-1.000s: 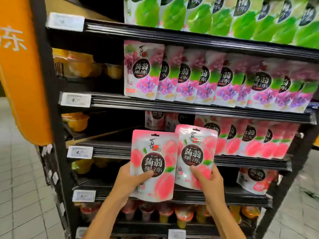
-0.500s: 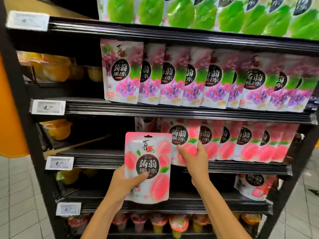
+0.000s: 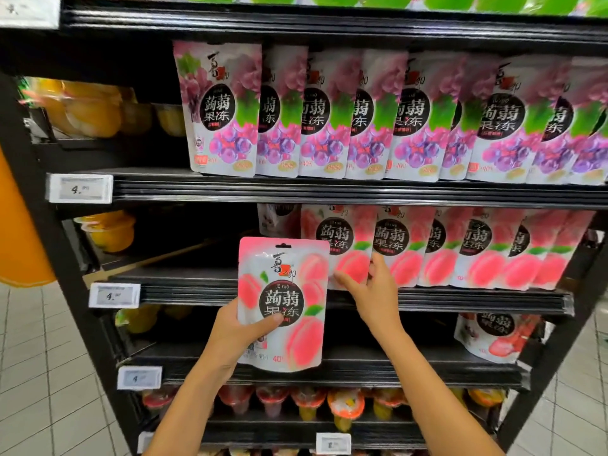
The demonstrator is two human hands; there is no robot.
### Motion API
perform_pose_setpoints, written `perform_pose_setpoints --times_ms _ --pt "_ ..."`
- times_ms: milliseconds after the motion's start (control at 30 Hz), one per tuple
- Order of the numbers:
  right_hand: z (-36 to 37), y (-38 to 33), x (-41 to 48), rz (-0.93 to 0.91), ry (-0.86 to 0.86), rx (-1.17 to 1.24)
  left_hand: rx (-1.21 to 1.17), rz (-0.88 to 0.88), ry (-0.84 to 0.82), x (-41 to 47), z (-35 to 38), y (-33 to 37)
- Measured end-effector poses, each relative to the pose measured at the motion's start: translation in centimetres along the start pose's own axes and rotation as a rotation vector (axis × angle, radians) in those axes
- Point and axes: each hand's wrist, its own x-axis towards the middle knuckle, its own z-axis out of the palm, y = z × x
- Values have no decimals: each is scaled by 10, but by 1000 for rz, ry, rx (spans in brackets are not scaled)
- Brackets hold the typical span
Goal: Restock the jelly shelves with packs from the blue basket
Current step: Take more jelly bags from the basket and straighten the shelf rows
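My left hand (image 3: 235, 334) grips a pink peach jelly pack (image 3: 292, 291) by its lower left corner and holds it upright in front of the shelves. My right hand (image 3: 371, 284) pinches the bottom edge of another peach pack (image 3: 339, 241), which stands at the left end of the peach row (image 3: 460, 251) on the third shelf (image 3: 427, 299). To the left of that row the shelf is dark and bare. The blue basket is out of sight.
Purple grape jelly packs (image 3: 362, 116) fill the shelf above and green packs (image 3: 460, 0) the top one. A strawberry pack (image 3: 493, 337) leans at the right of the lower shelf. Jelly cups (image 3: 329, 406) line the bottom. Yellow cups (image 3: 92, 106) sit at the left.
My right hand carried its peach pack up from beside the other pack and set it into the left end of the peach row. The view moved closer to the shelves.
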Motion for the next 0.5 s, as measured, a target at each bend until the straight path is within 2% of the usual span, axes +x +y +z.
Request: perform_pose_setpoints --times_ms 67,233,500 --pt "-4 3 -7 0 27 -36 -1 2 3 1 0 -2" --pt "-6 10 -10 -14 261 -506 -13 -2 15 5 4 -8" --pt "-3 8 -1 44 276 -531 -28 -4 -7 9 5 -8"
